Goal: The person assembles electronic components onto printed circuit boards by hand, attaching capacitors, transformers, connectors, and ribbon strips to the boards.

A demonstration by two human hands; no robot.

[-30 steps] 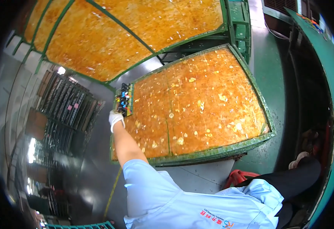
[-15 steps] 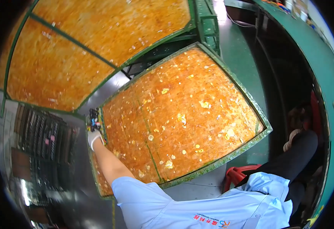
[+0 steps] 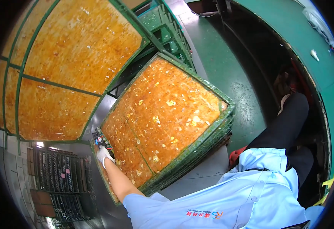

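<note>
My left hand (image 3: pixel 104 154), in a white glove, reaches out to the left end of an orange-brown panel in a green frame (image 3: pixel 167 114). Its fingers look closed against a small dark cluster (image 3: pixel 100 139) with red and blue bits at the panel's left edge. What exactly they grip is too small to make out. Pale and yellow spots dot the panel's glossy surface. Layered green edges (image 3: pixel 201 150) show below its near side, like a stack. My right hand is outside the picture.
Larger orange panels in green frames (image 3: pixel 75 45) stand at the upper left. Beneath them is a rack of dark stacked pieces (image 3: pixel 62 173). A green-topped bench (image 3: pixel 274 21) curves along the right, with a small white item (image 3: pixel 314 55) on it. Something red (image 3: pixel 236 156) sits beside my leg.
The view has shifted, so the panel appears further left and its layered near side now shows. My left hand stays by the dark cluster at the panel's left end.
</note>
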